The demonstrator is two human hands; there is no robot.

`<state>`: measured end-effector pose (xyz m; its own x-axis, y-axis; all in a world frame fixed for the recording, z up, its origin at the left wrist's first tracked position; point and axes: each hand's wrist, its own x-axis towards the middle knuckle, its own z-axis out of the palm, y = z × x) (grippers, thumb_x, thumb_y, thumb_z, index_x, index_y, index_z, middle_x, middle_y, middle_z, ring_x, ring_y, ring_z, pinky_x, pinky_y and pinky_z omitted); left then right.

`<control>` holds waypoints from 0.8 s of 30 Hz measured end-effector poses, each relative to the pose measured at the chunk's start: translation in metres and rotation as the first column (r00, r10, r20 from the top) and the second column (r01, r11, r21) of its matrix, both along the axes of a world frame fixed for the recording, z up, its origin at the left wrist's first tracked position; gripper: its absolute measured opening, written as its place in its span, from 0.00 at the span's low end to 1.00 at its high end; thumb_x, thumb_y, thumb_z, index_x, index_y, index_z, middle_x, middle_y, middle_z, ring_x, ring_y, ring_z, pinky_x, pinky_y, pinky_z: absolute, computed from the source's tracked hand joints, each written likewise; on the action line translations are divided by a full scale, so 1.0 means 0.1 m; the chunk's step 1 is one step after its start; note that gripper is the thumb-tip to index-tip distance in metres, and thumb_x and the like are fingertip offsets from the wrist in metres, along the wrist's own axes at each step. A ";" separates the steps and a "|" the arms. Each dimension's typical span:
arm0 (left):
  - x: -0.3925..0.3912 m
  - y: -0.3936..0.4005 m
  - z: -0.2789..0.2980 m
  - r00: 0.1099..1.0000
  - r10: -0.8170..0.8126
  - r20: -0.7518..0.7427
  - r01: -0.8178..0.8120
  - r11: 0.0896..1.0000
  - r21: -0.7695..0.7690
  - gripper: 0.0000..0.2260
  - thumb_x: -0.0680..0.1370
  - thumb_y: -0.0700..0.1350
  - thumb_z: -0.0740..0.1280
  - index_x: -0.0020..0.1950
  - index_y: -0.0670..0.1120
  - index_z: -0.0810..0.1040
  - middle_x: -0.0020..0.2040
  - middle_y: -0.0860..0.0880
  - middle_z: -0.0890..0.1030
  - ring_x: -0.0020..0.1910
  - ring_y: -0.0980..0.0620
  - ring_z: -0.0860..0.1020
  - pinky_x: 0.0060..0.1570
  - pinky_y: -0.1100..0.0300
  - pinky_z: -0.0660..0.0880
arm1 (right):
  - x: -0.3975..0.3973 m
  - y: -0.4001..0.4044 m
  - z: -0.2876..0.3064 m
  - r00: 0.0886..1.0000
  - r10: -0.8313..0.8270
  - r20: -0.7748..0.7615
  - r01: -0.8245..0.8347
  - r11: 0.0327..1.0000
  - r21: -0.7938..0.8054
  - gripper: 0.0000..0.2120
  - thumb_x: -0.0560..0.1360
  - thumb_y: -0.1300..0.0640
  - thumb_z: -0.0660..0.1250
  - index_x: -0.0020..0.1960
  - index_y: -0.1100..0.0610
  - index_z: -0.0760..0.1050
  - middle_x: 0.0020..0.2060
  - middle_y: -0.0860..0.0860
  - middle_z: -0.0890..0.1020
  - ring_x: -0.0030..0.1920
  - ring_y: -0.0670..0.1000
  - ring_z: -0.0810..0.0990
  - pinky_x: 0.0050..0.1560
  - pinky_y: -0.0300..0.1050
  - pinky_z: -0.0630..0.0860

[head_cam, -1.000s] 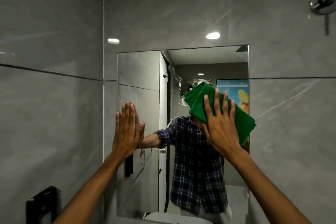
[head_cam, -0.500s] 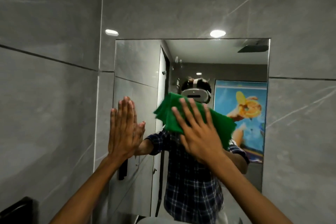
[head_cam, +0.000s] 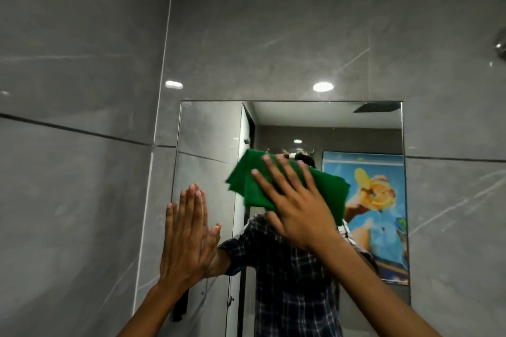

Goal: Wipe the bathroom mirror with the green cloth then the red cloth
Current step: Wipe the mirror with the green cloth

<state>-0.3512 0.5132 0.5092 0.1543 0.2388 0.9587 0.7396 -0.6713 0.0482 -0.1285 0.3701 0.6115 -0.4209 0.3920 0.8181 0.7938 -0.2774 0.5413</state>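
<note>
The frameless bathroom mirror (head_cam: 323, 120) hangs on the grey tiled wall. My right hand (head_cam: 295, 205) presses a folded green cloth (head_cam: 328, 191) flat against the glass near the mirror's middle, fingers spread over it and pointing up-left. My left hand (head_cam: 186, 238) lies flat with fingers together on the mirror's left edge, holding nothing. No red cloth is in view. The mirror reflects a person in a plaid shirt, mostly hidden behind the cloth and my hand.
Grey marble-look wall tiles (head_cam: 82, 200) surround the mirror, with a corner just left of it. A chrome fitting (head_cam: 500, 48) sticks out at the upper right edge. A colourful poster (head_cam: 377, 227) shows in the reflection.
My right hand has slid the green cloth left and then up across the glass. The view has tilted upward, showing more wall above the mirror. My left hand stays planted.
</note>
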 end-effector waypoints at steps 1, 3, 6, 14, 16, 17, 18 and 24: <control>0.01 -0.01 -0.01 1.000 -0.010 -0.003 0.010 1.000 -0.008 0.34 0.84 0.60 0.43 0.85 0.41 0.47 0.87 0.42 0.47 0.86 0.44 0.49 0.83 0.40 0.46 | 0.13 -0.09 -0.01 0.990 -0.025 -0.139 0.039 0.994 0.100 0.40 0.78 0.39 0.57 0.84 0.49 0.46 0.85 0.56 0.47 0.84 0.59 0.46 0.82 0.65 0.45; 0.03 -0.03 0.00 1.000 -0.021 -0.003 0.021 1.000 -0.015 0.34 0.84 0.60 0.43 0.85 0.40 0.47 0.86 0.42 0.47 0.86 0.43 0.49 0.82 0.39 0.47 | 0.12 -0.16 0.17 0.860 0.038 -0.508 0.138 0.943 0.304 0.37 0.79 0.41 0.52 0.84 0.51 0.47 0.84 0.58 0.48 0.84 0.61 0.47 0.81 0.68 0.49; 0.02 -0.07 0.03 1.000 -0.016 -0.002 0.016 1.000 -0.021 0.34 0.84 0.59 0.45 0.85 0.41 0.47 0.86 0.42 0.47 0.86 0.43 0.49 0.82 0.39 0.48 | -0.45 0.02 0.68 0.634 0.245 -0.733 0.194 0.868 0.458 0.38 0.78 0.45 0.52 0.84 0.55 0.46 0.83 0.62 0.50 0.83 0.65 0.50 0.80 0.70 0.49; -0.01 -0.07 0.03 1.000 -0.002 -0.013 0.002 1.000 0.009 0.34 0.84 0.59 0.45 0.85 0.41 0.46 0.87 0.43 0.48 0.86 0.44 0.50 0.82 0.39 0.49 | -0.52 0.28 0.37 0.996 0.089 0.017 -0.088 0.995 -0.052 0.40 0.78 0.40 0.58 0.84 0.50 0.48 0.84 0.57 0.48 0.84 0.59 0.46 0.83 0.64 0.43; -0.02 -0.07 0.03 1.000 0.001 -0.016 -0.001 1.000 0.002 0.34 0.84 0.59 0.45 0.85 0.41 0.47 0.87 0.42 0.48 0.86 0.43 0.49 0.83 0.39 0.48 | -0.04 0.04 0.30 0.996 0.044 -0.072 -0.038 0.996 0.075 0.41 0.77 0.38 0.58 0.84 0.49 0.47 0.84 0.56 0.47 0.84 0.59 0.47 0.82 0.63 0.42; -0.01 -0.06 0.03 1.000 0.002 -0.018 -0.003 1.000 -0.007 0.35 0.83 0.60 0.44 0.85 0.40 0.47 0.86 0.42 0.47 0.86 0.43 0.49 0.83 0.39 0.48 | 0.17 -0.10 0.30 0.980 0.021 -0.199 0.015 0.985 0.174 0.41 0.77 0.38 0.56 0.84 0.49 0.45 0.85 0.57 0.46 0.84 0.60 0.47 0.82 0.63 0.42; -0.01 -0.05 0.03 1.000 0.007 -0.018 -0.007 1.000 -0.014 0.35 0.83 0.60 0.44 0.85 0.40 0.47 0.86 0.42 0.47 0.86 0.43 0.49 0.83 0.39 0.48 | 0.33 -0.22 0.33 0.937 0.021 -0.349 0.079 0.960 0.269 0.40 0.78 0.38 0.54 0.84 0.49 0.44 0.84 0.57 0.46 0.84 0.60 0.47 0.82 0.63 0.42; 0.02 -0.05 0.02 1.000 -0.009 -0.008 0.008 1.000 -0.014 0.34 0.84 0.59 0.43 0.85 0.40 0.47 0.86 0.41 0.47 0.86 0.43 0.49 0.83 0.40 0.48 | -0.23 -0.09 0.97 0.440 0.395 -0.807 0.297 0.784 0.545 0.35 0.82 0.44 0.55 0.84 0.54 0.47 0.83 0.63 0.52 0.82 0.66 0.52 0.80 0.68 0.48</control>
<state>-0.3495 0.5082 0.5115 0.1639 0.2512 0.9539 0.7343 -0.6768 0.0521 -0.1516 0.3612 0.7084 0.6248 -0.2509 0.7394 0.7255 -0.1635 -0.6685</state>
